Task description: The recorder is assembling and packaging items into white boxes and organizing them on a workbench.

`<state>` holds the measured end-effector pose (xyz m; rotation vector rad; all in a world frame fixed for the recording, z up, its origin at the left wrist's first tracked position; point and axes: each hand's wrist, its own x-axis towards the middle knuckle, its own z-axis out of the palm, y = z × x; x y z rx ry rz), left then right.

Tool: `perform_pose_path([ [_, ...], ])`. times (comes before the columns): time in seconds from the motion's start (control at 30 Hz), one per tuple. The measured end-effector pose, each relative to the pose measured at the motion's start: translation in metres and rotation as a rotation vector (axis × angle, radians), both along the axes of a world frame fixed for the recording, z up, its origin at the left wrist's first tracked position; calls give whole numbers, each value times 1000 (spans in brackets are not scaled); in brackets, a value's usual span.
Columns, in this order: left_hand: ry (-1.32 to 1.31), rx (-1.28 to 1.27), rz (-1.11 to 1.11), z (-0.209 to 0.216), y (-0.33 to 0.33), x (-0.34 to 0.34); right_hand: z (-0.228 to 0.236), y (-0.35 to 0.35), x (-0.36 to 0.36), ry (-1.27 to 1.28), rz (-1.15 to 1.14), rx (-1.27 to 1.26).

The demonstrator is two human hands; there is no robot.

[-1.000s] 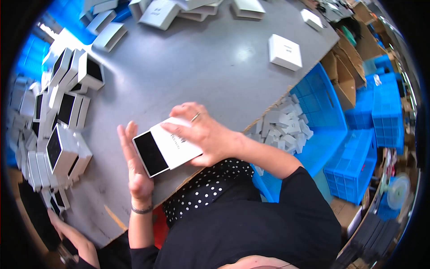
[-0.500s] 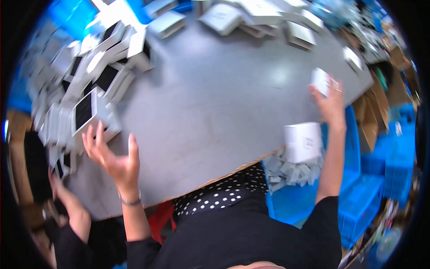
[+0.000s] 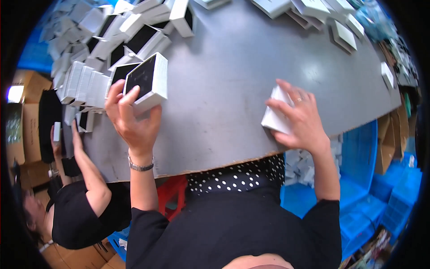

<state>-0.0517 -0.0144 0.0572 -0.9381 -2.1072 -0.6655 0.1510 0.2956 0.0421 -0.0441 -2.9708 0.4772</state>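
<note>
My left hand (image 3: 136, 114) is closed on a small white box (image 3: 156, 80) with a black inner face, tilted above the left part of the table. Its fingers lie along the near-left side and its thumb is under the near edge. Right of the middle, my right hand (image 3: 299, 114) grips a white box (image 3: 277, 117) from above, low over the tabletop or resting on it; I cannot tell which. The fingers hide part of that box. Beyond my left hand, several similar white boxes (image 3: 143, 41) with black insides lie in a heap.
The grey table (image 3: 215, 112) has a worn front edge. More white boxes (image 3: 309, 9) lie at its far right. A blue crate (image 3: 360, 152) with small white pieces (image 3: 304, 168) stands at the right. At the left, a co-worker (image 3: 85, 201) reaches to the table beside a red stool (image 3: 172, 193).
My left hand has taken hold of a box and moved it away from the heap. My right hand has come left and nearer with its white box. The view has shifted.
</note>
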Motion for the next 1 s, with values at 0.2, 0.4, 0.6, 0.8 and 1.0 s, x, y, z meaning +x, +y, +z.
perform_pose_path([
  [0.2, -75, 11, -337, -33, 30, 38, 3, 15, 5, 27, 69, -13],
  [0.4, -468, -227, -430, -46, 38, 64, 41, 53, 56, -389, -551, 361],
  [0.6, -504, -393, -369, -25, 51, 63, -9, 115, -94, 215, -46, 34],
  [0.8, -660, -480, -161, -19, 61, 91, -25, 142, -237, 197, -445, 531],
  [1.0, -794, -317, -236, -14, 34, 97, -18, 65, -169, 137, -299, 436],
])
